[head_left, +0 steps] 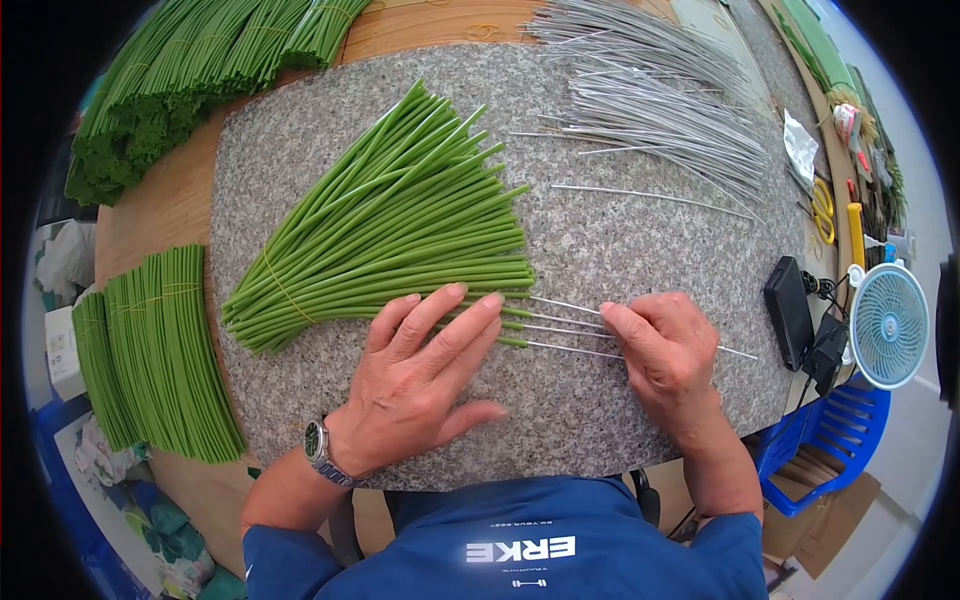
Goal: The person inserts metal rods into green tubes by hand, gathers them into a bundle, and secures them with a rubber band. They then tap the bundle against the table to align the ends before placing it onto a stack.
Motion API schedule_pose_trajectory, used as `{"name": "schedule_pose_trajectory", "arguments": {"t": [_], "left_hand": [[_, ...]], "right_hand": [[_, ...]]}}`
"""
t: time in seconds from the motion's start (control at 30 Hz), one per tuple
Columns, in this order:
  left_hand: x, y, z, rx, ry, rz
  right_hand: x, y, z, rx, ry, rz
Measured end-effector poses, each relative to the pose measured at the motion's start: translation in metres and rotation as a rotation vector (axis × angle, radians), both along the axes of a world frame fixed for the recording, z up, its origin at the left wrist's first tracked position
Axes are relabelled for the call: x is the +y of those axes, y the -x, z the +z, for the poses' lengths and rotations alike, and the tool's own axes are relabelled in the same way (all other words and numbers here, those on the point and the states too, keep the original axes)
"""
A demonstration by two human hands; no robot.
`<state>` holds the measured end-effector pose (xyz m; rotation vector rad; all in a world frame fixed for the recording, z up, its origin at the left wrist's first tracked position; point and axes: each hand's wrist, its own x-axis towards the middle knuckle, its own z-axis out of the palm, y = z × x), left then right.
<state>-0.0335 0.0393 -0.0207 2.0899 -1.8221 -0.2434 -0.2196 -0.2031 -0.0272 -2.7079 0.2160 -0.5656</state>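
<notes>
A fanned bundle of green plastic stems [400, 215], tied with a thin band near its left end, lies on a speckled grey stone slab [420, 440]. My left hand [425, 365] rests flat on the bundle's nearest stems, its fingers stretched out. From the right ends of those stems, several thin metal wires [570, 330] run toward my right hand. Closed in a pinch, my right hand [670, 350] grips wire, and one wire's end sticks out past it on the right. Its fingers hide how many wires it holds.
Loose metal wires [665, 100] are heaped at the slab's far right. More green stem bundles lie at the left [160, 350] and far left [210, 70]. Along the right stand yellow-handled scissors [823, 210], a black box [788, 312], a small fan [888, 325] and a blue plastic basket [835, 435].
</notes>
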Motion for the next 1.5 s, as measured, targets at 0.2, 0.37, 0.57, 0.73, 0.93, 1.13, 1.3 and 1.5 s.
{"name": "schedule_pose_trajectory", "arguments": {"t": [0.2, 0.37, 0.57, 0.73, 0.93, 1.13, 1.3, 1.5], "left_hand": [[-0.001, -0.001, -0.001, -0.010, 0.009, -0.013], [-0.002, -0.002, 0.000, -0.011, 0.014, -0.024], [0.001, -0.001, 0.000, -0.008, -0.005, -0.013], [0.003, 0.000, 0.000, 0.001, 0.008, 0.017], [0.002, 0.000, 0.001, 0.026, 0.059, -0.006], [0.002, -0.002, -0.001, 0.059, 0.053, -0.004], [0.001, -0.002, -0.001, 0.067, 0.027, -0.012], [0.001, -0.001, 0.000, 0.041, 0.009, -0.010]], "right_hand": [[-0.002, -0.002, 0.000, -0.012, 0.030, 0.010], [-0.001, -0.005, 0.003, -0.002, 0.053, 0.043], [0.011, -0.026, -0.005, -0.012, -0.133, 0.199], [0.001, -0.039, -0.001, -0.007, -0.098, 0.220], [-0.080, -0.063, -0.022, -0.043, 0.112, -0.169], [-0.074, -0.052, -0.017, 0.027, 0.138, -0.019], [-0.041, -0.013, -0.008, 0.048, 0.055, 0.096], [-0.022, -0.003, -0.007, 0.051, 0.012, 0.049]]}}
